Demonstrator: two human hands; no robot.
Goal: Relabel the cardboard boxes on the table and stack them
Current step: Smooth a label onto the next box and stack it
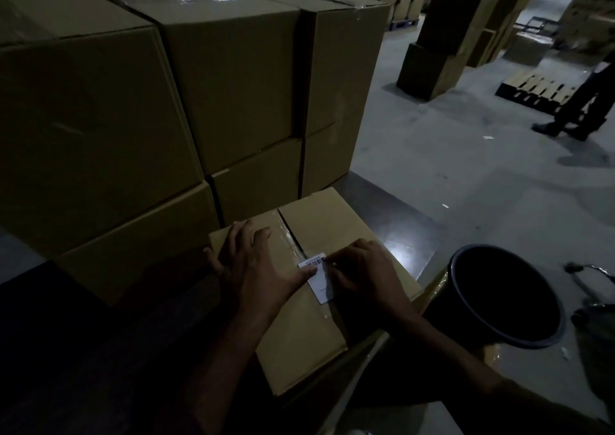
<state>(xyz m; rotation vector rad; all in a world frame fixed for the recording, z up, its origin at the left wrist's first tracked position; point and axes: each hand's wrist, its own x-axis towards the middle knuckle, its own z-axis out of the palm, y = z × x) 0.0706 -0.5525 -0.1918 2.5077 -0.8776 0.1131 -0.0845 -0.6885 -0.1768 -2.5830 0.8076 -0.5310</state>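
Observation:
A small taped cardboard box [319, 225] lies on the dark table [392, 221] in front of me. A white barcode label [319, 283] sits on its top beside the centre seam. My left hand [253, 268] lies flat on the box top, fingers spread, with the thumb pressing the label's left edge. My right hand [362, 275] rests on the label's right side, fingertips curled down onto its upper edge by the barcode; whether they pinch it is hidden. Large stacked cardboard boxes [229, 78] stand right behind the small box.
A black round bucket [506, 296] stands at the right, beside the table's corner. More box stacks [446, 38] and a wooden pallet [535, 90] stand on the grey floor beyond. Another person's legs [579, 108] are at the far right. The scene is dim.

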